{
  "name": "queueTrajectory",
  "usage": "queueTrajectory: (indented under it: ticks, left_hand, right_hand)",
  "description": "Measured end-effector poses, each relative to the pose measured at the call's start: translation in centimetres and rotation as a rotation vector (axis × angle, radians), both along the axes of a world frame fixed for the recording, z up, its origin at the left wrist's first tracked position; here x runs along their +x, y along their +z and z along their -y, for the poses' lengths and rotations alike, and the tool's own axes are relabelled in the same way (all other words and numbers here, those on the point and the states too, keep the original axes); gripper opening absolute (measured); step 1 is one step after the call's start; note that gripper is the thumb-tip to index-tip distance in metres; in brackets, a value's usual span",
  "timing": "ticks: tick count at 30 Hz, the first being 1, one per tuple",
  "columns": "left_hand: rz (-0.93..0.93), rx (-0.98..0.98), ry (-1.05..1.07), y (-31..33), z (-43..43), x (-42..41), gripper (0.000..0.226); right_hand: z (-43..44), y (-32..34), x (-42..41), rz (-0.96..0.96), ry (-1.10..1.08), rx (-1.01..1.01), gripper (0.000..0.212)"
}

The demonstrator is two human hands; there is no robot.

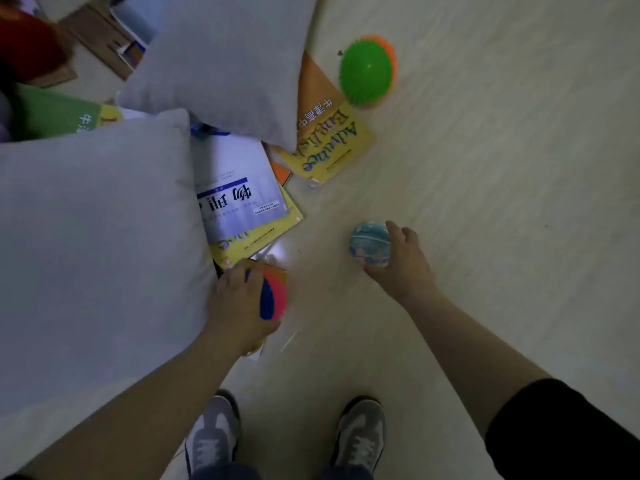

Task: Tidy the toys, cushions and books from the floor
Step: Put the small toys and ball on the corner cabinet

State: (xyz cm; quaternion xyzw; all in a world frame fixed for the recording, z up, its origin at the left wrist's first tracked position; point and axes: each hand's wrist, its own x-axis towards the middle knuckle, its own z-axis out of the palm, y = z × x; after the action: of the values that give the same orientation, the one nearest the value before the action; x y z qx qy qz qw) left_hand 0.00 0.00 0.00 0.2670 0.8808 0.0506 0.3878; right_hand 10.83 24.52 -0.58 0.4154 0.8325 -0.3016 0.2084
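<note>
Two grey trainers stand on pale floor; wooden panel beyond.

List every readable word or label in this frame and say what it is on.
"Advance English": yellow book, upside down.
"牛津高中", roughly: its orange band.
"物理", apparently: white-blue book.
"牛": green book, rest hidden.
Small print on covers: too blurred.

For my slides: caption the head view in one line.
The left hand grips a colourful ball, the right hand a globe ball, beside cushions and books.
</note>
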Motion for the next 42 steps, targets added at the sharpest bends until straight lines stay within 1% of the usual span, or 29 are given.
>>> queueTrajectory:
  ticks: [4,7,8,11,13,18,21,24,27,32,34,35,36,37,40,41,42]
  left_hand:
    - [0.008,-0.092,-0.006,-2.6,-0.1,0.2,0.113]
    - [-0.032,-0.107,-0.033,-4.5,0.2,0.3,0.115]
    - [-0.042,-0.107,-0.036,-4.8,0.2,0.3,0.113]
    - [-0.061,-0.101,-0.017,-5.3,0.1,0.5,0.107]
    - [-0.035,-0.079,0.019,-5.2,0.2,0.3,0.105]
    - [0.054,0.002,0.161,-1.4,-0.4,-0.5,0.101]
    - [0.068,0.034,0.198,3.3,-1.5,-0.6,0.093]
    - [0.055,0.043,0.234,8.9,-2.5,-0.7,0.096]
    - [0.072,0.079,0.262,15.0,-3.4,-0.7,0.097]
    - [0.061,0.164,0.341,26.0,-4.7,-0.9,0.09]
    - [0.048,0.208,0.372,31.3,-5.3,-0.8,0.094]
    - [0.052,0.223,0.384,32.9,-5.5,-0.6,0.097]
    - [0.048,0.255,0.394,36.1,-5.8,-0.4,0.099]
    - [0.045,0.29,0.402,38.7,-6.0,-0.2,0.098]
    - [0.044,0.401,0.397,46.3,-6.6,0.3,0.085]
    - [0.046,0.43,0.4,47.8,-6.6,0.5,0.082]
    - [0.045,0.475,0.399,50.7,-6.6,0.7,0.081]
  right_hand:
    - [-0.5,-2.6,-0.6,0.031,-0.028,-0.016,0.093]
    - [-0.2,-4.3,-0.7,0.012,-0.052,0.005,0.099]
    - [0.0,-4.6,-0.8,-0.003,-0.077,0.014,0.098]
    - [0.3,-5.2,-0.5,-0.053,-0.141,0.039,0.087]
    - [0.7,-4.9,-0.2,-0.074,-0.146,0.048,0.082]
    - [2.0,-1.0,0.9,-0.089,-0.152,-0.01,0.077]
    - [2.8,3.9,1.6,-0.088,-0.171,-0.027,0.075]
    - [3.7,9.6,2.3,-0.108,-0.234,-0.039,0.076]
    - [4.4,15.6,2.9,-0.154,-0.349,-0.058,0.075]
    - [5.5,26.2,3.3,-0.313,-0.511,-0.083,0.07]
    - [5.7,31.4,3.6,-0.395,-0.548,-0.085,0.059]
    - [5.8,33.1,3.6,-0.421,-0.553,-0.079,0.055]
    - [5.8,36.1,3.9,-0.455,-0.56,-0.069,0.054]
    - [5.7,38.7,3.9,-0.476,-0.555,-0.049,0.054]
    - [5.5,46.1,4.5,-0.531,-0.548,-0.03,0.063]
    - [5.4,47.6,4.7,-0.552,-0.556,-0.014,0.065]
    - [5.4,50.5,5.1,-0.585,-0.575,0.001,0.066]
